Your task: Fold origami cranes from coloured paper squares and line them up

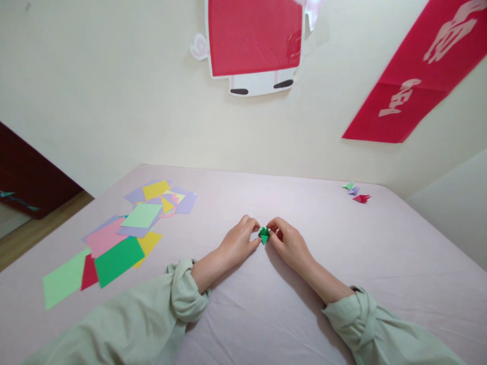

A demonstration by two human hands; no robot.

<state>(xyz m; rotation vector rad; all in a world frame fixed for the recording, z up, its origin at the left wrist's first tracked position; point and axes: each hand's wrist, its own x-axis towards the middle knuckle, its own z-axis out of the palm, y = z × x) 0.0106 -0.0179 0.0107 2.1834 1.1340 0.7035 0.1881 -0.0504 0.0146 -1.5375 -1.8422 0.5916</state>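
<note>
A small piece of folded green paper (264, 235) is held between my two hands, just above the middle of the pale pink tabletop (243, 314). My left hand (242, 237) pinches its left side between thumb and fingers. From the other side, my right hand (288, 240) grips the right edge in the same way. The paper has pointed tips at top and bottom, with a darker fold across it. My fingertips cover its side edges.
Loose coloured paper sheets (119, 258) overlap at the left. Several more sheets, with a yellow sheet (155, 190), lie behind them. At the far right sit a red folded paper piece (361, 199), a purple one (353, 191) and a light green one (348, 186). A wall (160, 111) rises behind.
</note>
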